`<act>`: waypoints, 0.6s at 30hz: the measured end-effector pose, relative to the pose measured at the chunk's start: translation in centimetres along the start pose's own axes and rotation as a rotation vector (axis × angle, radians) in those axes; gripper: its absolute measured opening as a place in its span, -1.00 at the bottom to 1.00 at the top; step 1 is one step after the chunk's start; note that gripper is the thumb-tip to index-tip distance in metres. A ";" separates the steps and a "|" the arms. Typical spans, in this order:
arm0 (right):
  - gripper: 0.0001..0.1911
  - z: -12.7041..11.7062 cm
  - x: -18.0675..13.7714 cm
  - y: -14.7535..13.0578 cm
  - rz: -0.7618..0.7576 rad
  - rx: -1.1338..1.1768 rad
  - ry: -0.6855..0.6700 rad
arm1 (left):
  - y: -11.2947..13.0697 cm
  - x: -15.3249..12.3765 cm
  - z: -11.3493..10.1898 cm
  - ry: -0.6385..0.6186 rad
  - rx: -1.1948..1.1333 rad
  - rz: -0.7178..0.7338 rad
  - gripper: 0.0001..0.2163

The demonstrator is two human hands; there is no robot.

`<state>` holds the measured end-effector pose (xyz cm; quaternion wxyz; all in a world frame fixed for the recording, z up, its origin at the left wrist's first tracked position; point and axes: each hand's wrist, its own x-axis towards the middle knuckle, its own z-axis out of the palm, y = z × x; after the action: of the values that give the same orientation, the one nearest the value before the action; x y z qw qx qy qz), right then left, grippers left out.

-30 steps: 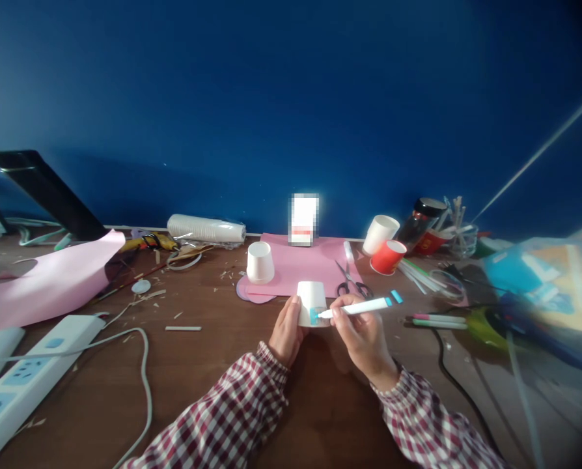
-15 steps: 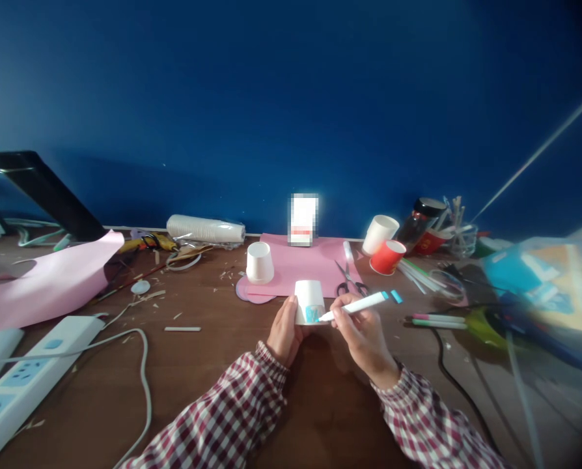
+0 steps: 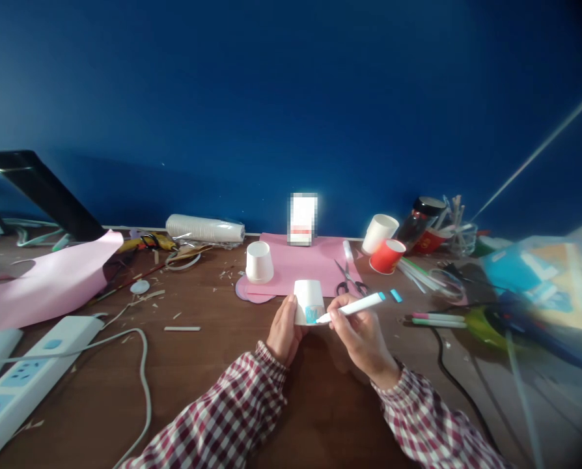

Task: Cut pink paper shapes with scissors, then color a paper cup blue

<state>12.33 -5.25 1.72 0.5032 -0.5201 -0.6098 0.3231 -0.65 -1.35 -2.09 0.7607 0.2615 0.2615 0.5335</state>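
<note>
An upside-down white paper cup (image 3: 309, 296) stands on the brown table with a light blue patch drawn near its lower rim. My left hand (image 3: 284, 331) grips the cup from the left side. In my right hand (image 3: 360, 335) is a white marker (image 3: 354, 307) with a blue band, its tip touching the blue patch. The marker's blue cap (image 3: 396, 296) lies on the table just to the right.
A second upturned white cup (image 3: 259, 262) sits on pink paper (image 3: 310, 260) beside scissors (image 3: 349, 280). Red and white cups (image 3: 387, 255) lie at the back right, with pens (image 3: 437, 319) and clutter. Power strips (image 3: 22, 378) and a cable lie at left.
The cup and both hands have shifted slightly toward the far side, and the marker tip moved a little along the blue patch.
</note>
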 end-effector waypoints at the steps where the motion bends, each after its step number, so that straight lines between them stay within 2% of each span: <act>1: -0.82 -0.1 0.0 0.0 -0.010 -0.022 0.015 | 0.0 0.0 0.0 0.010 -0.003 0.003 -0.72; 5: -0.82 -0.4 0.2 0.3 -0.038 -0.078 0.059 | -0.1 0.1 0.0 0.025 -0.020 0.005 -0.70; 18: -0.83 -0.4 0.2 0.3 -0.039 -0.071 0.063 | 0.2 0.1 0.3 0.041 -0.082 -0.006 -0.75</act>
<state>12.82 -5.06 1.64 0.5093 -0.5357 -0.6149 0.2749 -0.58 -1.22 -1.76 0.7667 0.2181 0.2557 0.5470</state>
